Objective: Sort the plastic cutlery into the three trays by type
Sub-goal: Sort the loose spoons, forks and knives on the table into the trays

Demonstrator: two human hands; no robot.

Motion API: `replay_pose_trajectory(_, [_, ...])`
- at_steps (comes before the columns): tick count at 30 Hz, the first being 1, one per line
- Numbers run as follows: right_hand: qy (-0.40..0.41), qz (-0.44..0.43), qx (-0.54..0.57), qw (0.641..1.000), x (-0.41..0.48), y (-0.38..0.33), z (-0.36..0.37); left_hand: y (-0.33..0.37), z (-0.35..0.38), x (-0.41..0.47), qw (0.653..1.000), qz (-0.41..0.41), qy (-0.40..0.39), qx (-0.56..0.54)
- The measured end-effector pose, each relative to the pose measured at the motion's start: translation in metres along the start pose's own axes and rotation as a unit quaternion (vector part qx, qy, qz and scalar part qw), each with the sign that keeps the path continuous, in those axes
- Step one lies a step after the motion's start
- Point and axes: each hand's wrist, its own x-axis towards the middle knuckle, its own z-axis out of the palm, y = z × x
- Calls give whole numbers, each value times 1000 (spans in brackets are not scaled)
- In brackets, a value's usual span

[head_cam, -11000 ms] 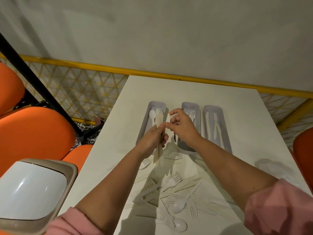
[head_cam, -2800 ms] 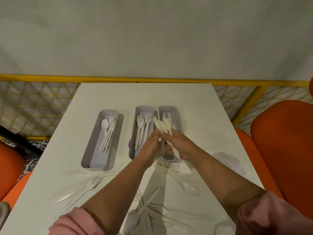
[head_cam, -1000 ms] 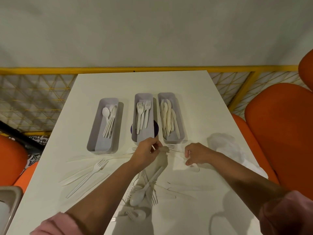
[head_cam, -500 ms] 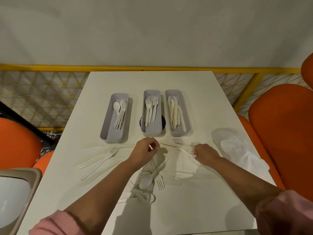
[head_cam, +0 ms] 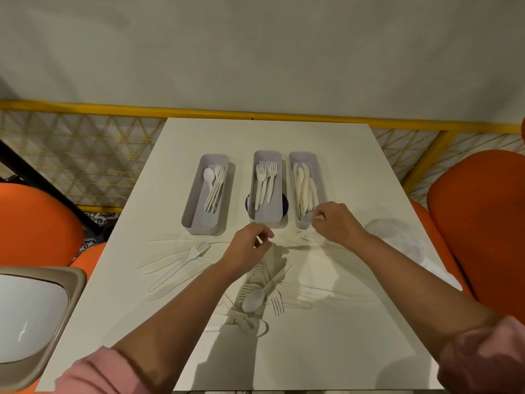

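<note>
Loose heap (head_cam: 261, 300): a spoon (head_cam: 253, 299) and several forks are seen crossed over one another on the table (head_cam: 284, 137), well to the near side of the fork tray (head_cam: 265, 216). If one piece is pulled, its neighbours are likely to be dragged along or flicked off the edge.
Single fork (head_cam: 181, 264): it is laid to the near left of the fork tray, among pale, almost clear pieces that could easily be overlooked against the white top.
Left hand (head_cam: 248, 247): it is held just to the near side of the fork tray, with fingers curled in and thumb brought to forefinger. Whether a thin handle is pinched there cannot be told.
Right hand (head_cam: 336, 221): it is held to the near right of the fork tray, at the near end of the knife tray (head_cam: 302, 156). A small white piece (head_cam: 319, 217) is pinched in its fingertips, but the type cannot be made out, so a drop into the wrong tray is possible.
Knife tray: it is set close to the right of the fork tray and is well filled. A piece dropped on top could slide over the low wall.
Spoon tray (head_cam: 199, 217): it is set apart to the left of the fork tray. Loose cutlery could be swept aside by a forearm reaching across.
Dark disc (head_cam: 285, 204): it is glimpsed beneath the fork tray, which may be rocked by a careless drop.
</note>
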Motion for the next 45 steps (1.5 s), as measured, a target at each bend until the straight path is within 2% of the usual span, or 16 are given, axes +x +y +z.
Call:
replay_pose_trajectory(4, [-31,-113,42,992,-5,-26,-2,6,0,1,1000,14,-25,-6])
replay_pose_trajectory(7, [-49,-141,72,986,-4,-39,5,10,-2,0,996,-11,-83,-23])
replay_pose_trajectory(9, [-53,-145,83,985,-2,-41,14,7,-3,-1,994,-16,-102,-43])
replay_pose_trajectory(13, [-80,-145,100,981,-4,-38,38,-7,-7,-5,997,-23,-67,-25])
replay_pose_trajectory(17, [-129,-82,118,981,-9,-34,65,-21,-12,-8,998,-55,-36,6])
replay_pose_trajectory(20, [-170,-58,138,974,-15,-30,81,-31,-16,-9,993,-110,16,40])
replay_pose_trajectory(24, [-217,-109,58,968,-21,-23,98,-39,-21,-11,984,-160,74,31])
replay_pose_trajectory(30, [-293,-171,-30,940,-25,-26,110,-40,-18,-13,981,-173,83,-5])
replay_pose_trajectory(36, [-276,-212,-117,930,-28,-32,119,-39,-20,-18,979,-179,87,-39])
replay_pose_trajectory(45, [-301,-204,-132,922,-25,-29,123,-42,-24,-18,954,-225,99,-171])
